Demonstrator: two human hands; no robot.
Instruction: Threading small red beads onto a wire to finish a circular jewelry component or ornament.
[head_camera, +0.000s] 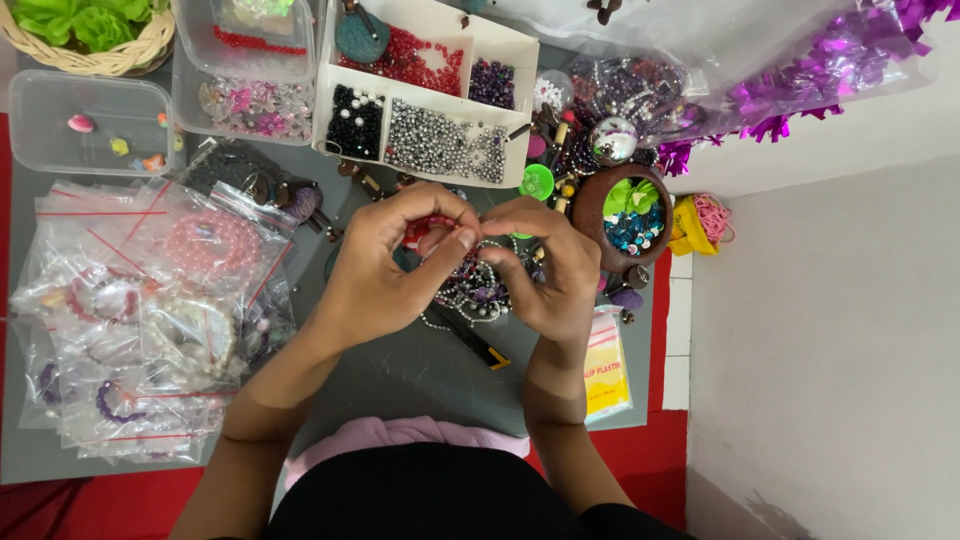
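both hands, left hand (385, 265) and right hand (550, 270), pinch a red bead strand (422, 230), mid-stringing; next likely needs steady fingertips.

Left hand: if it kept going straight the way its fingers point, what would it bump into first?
The left hand points right, toward the right hand, so it would meet those fingertips almost at once; they look nearly touching over the red beads, though depth is hard to judge.

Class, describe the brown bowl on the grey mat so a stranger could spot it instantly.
Start at the white divided tray of beads at the mat's top. Just right of it, beside the right hand, sits the round brown bowl. Only it holds blue sequins and a green flower.
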